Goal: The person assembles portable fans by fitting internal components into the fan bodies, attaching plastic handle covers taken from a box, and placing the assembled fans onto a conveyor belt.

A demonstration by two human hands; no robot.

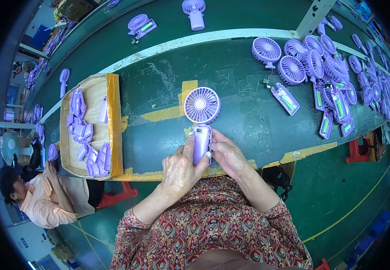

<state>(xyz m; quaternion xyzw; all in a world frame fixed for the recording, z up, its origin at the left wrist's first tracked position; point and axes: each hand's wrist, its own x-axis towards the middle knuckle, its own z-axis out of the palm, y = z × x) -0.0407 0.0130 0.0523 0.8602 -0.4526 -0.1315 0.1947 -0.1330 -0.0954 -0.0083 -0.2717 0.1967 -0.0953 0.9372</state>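
A purple handheld fan lies at the near edge of the green workbench, its round grille pointing away from me and a small dark display near the top of its handle. My left hand grips the handle from the left, with fingers and thumb against its front and lower end. From the other side, my right hand holds the handle's right edge between thumb and fingers. Part of the handle's lower end is hidden by my fingers.
A cardboard tray with purple plastic shells stands to the left. On the right is a heap of fan heads and opened handles with green batteries. Beyond a white rail lie more fans. A co-worker sits at far left.
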